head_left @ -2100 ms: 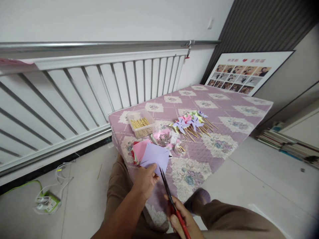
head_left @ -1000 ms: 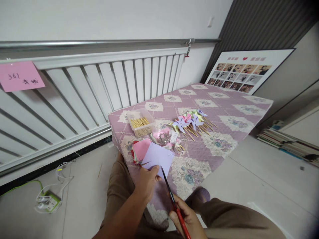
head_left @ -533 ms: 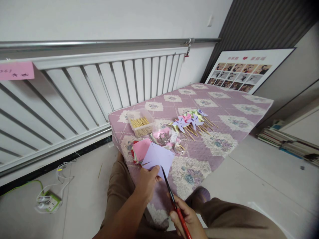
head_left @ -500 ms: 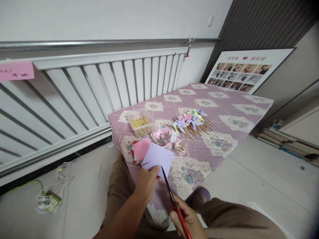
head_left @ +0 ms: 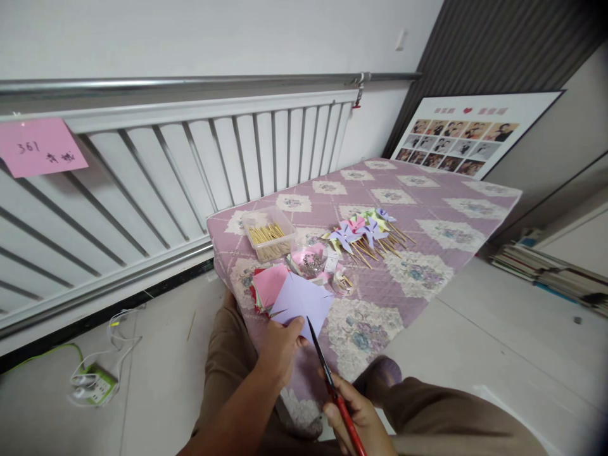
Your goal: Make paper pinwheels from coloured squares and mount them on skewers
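Observation:
My left hand (head_left: 285, 345) pinches the near corner of a lavender paper square (head_left: 301, 301), which has slits cut in from its corners. Red-handled scissors (head_left: 327, 373) are gripped in my right hand (head_left: 356, 411), their dark blades at the paper's near edge beside my left thumb. Whether the blades are parted is hard to see. Behind the square lies a stack of coloured paper squares (head_left: 270, 283), pink on top. Farther right, finished paper pinwheels (head_left: 361, 231) on sticks lie in a pile.
A clear plastic box (head_left: 268, 234) of short wooden sticks stands on the table (head_left: 403, 196) with a floral cloth. Nearer are a dish of small metal pins (head_left: 308, 261) and a small round container (head_left: 344, 280). A white radiator (head_left: 213, 158) runs along the left; a power strip (head_left: 97, 383) lies on the floor.
A pink paper note hanging on the radiator has swung to the right and down. My hands, the lavender paper and the scissors have hardly moved.

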`<state>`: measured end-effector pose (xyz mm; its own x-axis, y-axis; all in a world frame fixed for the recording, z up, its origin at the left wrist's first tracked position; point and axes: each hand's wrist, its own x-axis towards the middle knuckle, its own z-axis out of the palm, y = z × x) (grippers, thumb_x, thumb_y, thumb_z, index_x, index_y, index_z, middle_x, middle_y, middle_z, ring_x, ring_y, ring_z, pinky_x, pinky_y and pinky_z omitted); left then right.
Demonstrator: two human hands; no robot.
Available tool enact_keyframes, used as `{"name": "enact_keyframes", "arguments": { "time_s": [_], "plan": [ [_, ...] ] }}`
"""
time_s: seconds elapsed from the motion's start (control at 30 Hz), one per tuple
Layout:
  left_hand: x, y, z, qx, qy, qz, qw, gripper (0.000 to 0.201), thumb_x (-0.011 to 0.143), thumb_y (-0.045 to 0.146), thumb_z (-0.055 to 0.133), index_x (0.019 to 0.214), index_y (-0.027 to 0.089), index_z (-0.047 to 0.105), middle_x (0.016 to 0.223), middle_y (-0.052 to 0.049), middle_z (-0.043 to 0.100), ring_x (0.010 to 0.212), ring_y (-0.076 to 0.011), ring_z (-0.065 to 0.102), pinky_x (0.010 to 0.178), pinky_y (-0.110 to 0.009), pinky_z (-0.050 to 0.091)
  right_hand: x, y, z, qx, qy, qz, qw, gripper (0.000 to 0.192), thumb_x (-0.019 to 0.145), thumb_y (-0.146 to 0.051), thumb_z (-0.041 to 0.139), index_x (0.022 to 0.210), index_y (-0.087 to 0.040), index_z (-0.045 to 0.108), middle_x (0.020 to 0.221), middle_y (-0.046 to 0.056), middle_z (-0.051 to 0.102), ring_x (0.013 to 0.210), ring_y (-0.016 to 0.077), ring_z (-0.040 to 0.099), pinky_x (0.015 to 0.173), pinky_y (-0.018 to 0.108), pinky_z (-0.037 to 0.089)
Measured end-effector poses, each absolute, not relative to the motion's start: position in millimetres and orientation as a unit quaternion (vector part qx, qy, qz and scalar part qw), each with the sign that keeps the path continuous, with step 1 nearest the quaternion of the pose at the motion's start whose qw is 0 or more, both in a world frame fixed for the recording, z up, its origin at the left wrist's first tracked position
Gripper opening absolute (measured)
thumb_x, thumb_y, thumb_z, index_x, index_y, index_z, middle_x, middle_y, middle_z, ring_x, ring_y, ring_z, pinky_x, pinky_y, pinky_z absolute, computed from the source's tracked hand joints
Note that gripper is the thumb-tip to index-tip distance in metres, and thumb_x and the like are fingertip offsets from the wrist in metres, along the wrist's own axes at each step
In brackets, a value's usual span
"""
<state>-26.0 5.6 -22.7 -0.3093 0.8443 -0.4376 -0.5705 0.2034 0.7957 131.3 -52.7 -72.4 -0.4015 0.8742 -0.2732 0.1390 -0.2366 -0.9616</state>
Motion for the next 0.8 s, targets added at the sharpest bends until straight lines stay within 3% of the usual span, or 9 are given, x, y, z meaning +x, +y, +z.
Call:
{"name": "enact_keyframes", "arguments": {
  "time_s": [0.3,0.67,0.8],
  "plan": [
    [-25.6,5.0,-20.8,0.144,0.527,0.620,0.562,0.023,0.062,0.028,0.073,0.080,0.017,0.063,0.066,-0.002,0.063,0.059,-0.0154,0.056,0.053,-0.025,0.042,131.2,-53.8,-75.4,-0.476,-0.540,0.639,0.273,0.073,0.072,-0.070,0.056,0.126,-0.022,0.056,0.056,-0.007,0.040,0.036,0.0045,0.028,0.034,0.019,0.031],
    [-26.1,5.1,-21.4,0.164,0.529,0.614,0.563,0.018,0.063,0.029,0.069,0.072,0.015,0.062,0.065,-0.001,0.061,0.055,-0.0136,0.053,0.050,-0.025,0.042,134.0,-53.0,-82.4,-0.463,-0.562,0.627,0.278,0.065,0.076,-0.067,0.055,0.123,-0.023,0.059,0.051,-0.008,0.034,0.036,0.0051,0.024,0.034,0.018,0.023],
    [-25.6,4.5,-20.0,0.160,0.523,0.618,0.565,0.018,0.062,0.029,0.070,0.072,0.016,0.062,0.066,-0.002,0.062,0.057,-0.0139,0.054,0.051,-0.025,0.042,134.5,-52.0,-79.8,-0.466,-0.563,0.625,0.274,0.062,0.078,-0.065,0.054,0.124,-0.023,0.058,0.052,-0.007,0.038,0.037,0.0060,0.026,0.035,0.019,0.026]
  ]
}}
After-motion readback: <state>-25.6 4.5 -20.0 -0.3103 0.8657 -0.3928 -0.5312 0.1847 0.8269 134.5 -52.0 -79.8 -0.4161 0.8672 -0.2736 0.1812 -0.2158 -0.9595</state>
